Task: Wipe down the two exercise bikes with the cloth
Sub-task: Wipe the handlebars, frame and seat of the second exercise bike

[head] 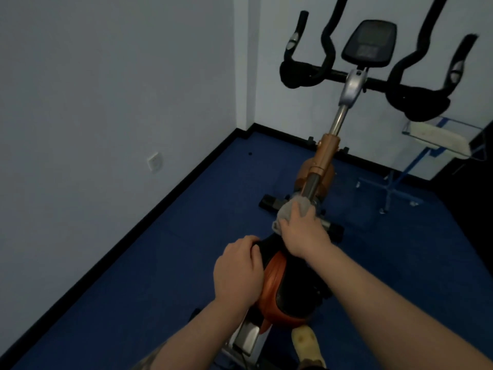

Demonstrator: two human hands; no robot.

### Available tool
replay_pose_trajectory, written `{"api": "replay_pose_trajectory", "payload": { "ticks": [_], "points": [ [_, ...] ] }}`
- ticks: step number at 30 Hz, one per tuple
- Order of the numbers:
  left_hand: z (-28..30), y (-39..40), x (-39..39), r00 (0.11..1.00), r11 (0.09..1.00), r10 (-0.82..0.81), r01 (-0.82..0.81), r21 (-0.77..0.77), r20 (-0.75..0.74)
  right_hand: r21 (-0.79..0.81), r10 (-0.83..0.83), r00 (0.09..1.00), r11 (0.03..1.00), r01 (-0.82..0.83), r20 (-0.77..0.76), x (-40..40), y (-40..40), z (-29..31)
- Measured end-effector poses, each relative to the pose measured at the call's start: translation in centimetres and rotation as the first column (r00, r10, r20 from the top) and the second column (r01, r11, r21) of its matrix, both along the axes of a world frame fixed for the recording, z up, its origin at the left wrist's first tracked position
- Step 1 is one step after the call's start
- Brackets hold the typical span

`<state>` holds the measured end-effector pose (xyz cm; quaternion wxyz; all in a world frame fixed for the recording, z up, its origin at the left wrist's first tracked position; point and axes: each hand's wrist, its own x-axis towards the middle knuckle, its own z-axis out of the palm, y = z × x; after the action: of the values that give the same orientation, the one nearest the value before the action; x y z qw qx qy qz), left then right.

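So there's one exercise bike (320, 166) in shot, orange and black, sitting on blue floor (160, 263) in the corner of a dim room with pale walls (106, 76). Its black handlebars (416, 97) and the dark console (369, 44) are way out past the fingers, up top. The saddle (288, 279), orange on the side and black on top, is right under both hands. Off beyond the right fingertips, over by the wall, there's a blue-framed stand (400, 180) with a clear tray holding something white. Left hand (237, 271) has its fingers curled over the left edge of the saddle nose, gripping it. Right hand (304, 231) lies on the grey cloth (290, 209), fingers fairly flat and close together, pressing it onto the bike frame just ahead of the saddle, where the steel post meets it. The cloth bunches out in front of and left of those fingers. Small white wall socket (154, 161) sits far left of everything, and a yellowish slipper (306, 343) shows at the bottom.
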<state>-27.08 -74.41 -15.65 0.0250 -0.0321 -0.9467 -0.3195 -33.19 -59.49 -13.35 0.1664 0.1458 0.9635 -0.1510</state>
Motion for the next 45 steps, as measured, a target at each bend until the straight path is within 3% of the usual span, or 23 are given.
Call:
{"api": "replay_pose_trajectory", "payload": {
  "ticks": [3, 8, 12, 15, 19, 22, 25, 28, 32, 37, 39, 41, 43, 45],
  "points": [
    [-0.1, 0.0, -0.1, 1.0, 1.0, 0.002, -0.002, 0.006, -0.003, 0.0, -0.027, 0.999, 1.0, 0.027, 0.04, 1.2, 0.3, -0.2],
    [0.1, 0.0, -0.2, 1.0, 1.0, 0.0, -0.001, 0.016, 0.02, -0.183, -0.308, 0.951, 0.933, 0.309, 0.032, -2.9, 0.5, -0.2],
    [0.1, -0.1, -0.3, 1.0, 0.999, 0.006, -0.006, 0.038, 0.015, -0.294, -0.254, 0.967, 0.924, 0.245, 0.007, 2.3, -0.4, 0.3],
    [0.2, -0.1, -0.2, 1.0, 0.999, 0.001, -0.001, 0.047, 0.003, -0.333, -0.198, 0.973, 0.915, 0.227, 0.119, 6.9, -0.4, 0.0],
    [0.3, -0.1, 0.0, 1.0, 0.996, 0.009, -0.008, 0.089, -0.008, -0.41, -0.354, 0.905, 0.808, 0.424, 0.236, 4.6, -0.2, -0.9],
    [0.3, -0.2, 0.1, 0.999, 0.986, 0.027, -0.032, 0.161, 0.033, -0.397, -0.385, 0.919, 0.833, 0.385, 0.084, 6.1, -1.8, -0.6],
    [0.2, -0.2, 0.4, 0.994, 0.945, 0.083, -0.1, 0.312, 0.069, -0.276, -0.241, 0.966, 0.938, 0.207, -0.096, 12.3, -4.3, 0.9],
    [-0.1, -0.4, 0.5, 0.987, 0.896, 0.134, -0.158, 0.414, 0.088, -0.191, -0.195, 0.978, 0.965, 0.178, -0.075, 13.3, -4.8, 0.5],
    [-0.2, -0.7, 0.3, 0.991, 0.904, 0.1, -0.13, 0.407, 0.093, -0.343, -0.373, 0.927, 0.868, 0.36, 0.03, 8.5, -2.9, -0.3],
    [-0.1, -0.5, 0.5, 0.993, 0.926, 0.092, -0.111, 0.361, 0.068, -0.318, -0.351, 0.906, 0.909, 0.269, -0.237, 16.6, -6.4, -0.4],
    [-0.1, -0.5, 0.6, 0.995, 0.932, 0.086, -0.098, 0.349, 0.05, -0.406, -0.423, 0.86, 0.866, 0.291, -0.286, 17.9, -7.1, -1.4],
    [-0.1, -0.6, 0.6, 0.997, 0.935, 0.07, -0.078, 0.345, 0.037, -0.56, -0.555, 0.777, 0.76, 0.329, -0.298, 15.7, -6.0, -2.5],
    [-0.1, -0.5, 0.5, 0.997, 0.937, 0.065, -0.075, 0.342, 0.04, -0.683, -0.672, 0.709, 0.622, 0.383, -0.215, 13.1, -3.8, -2.9],
    [0.0, -0.5, 0.5, 0.997, 0.939, 0.063, -0.073, 0.337, 0.04, -0.718, -0.724, 0.67, 0.554, 0.42, -0.167, 13.0, -4.1, -3.1]
  ]
}}
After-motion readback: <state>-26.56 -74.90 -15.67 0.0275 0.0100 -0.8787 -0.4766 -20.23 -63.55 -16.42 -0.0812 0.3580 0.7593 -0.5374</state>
